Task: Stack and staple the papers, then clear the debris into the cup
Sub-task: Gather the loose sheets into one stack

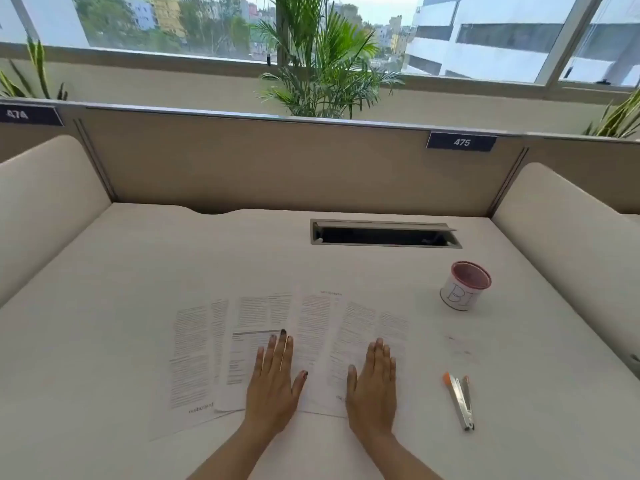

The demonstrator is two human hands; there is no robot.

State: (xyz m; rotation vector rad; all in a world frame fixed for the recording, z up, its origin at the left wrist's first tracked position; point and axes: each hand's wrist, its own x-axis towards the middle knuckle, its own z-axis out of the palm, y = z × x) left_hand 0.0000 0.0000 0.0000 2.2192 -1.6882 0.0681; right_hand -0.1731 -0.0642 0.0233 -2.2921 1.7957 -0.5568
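The desk is a pale, matte, off-white surface with a faint grain. It is closed in by a beige partition at the back and by rounded, padded side dividers on both sides. On this surface stands the cup, a short white cylinder with a reddish rim and inside and hand-drawn letters on its wall.

Behind the cup, a rectangular cable slot with a grey metal frame is cut into the desk. Farther behind the cup, a dark label reading 475 hangs on the partition. Beyond the partition are a leafy palm plant and a wide window showing buildings and trees.

To the left of the cup and nearer the person, the papers lie fanned out flat. They are thin white printed sheets that overlap at their edges, not yet stacked.

The left hand and the right hand both rest palm-down on the sheets, fingers straight and gripping nothing. The right one is the closer to the cup.

In front of the cup, well apart from it, lies the stapler, slim, silver metal with an orange end. Between the two are a few faint specks, too small to tell what they are.
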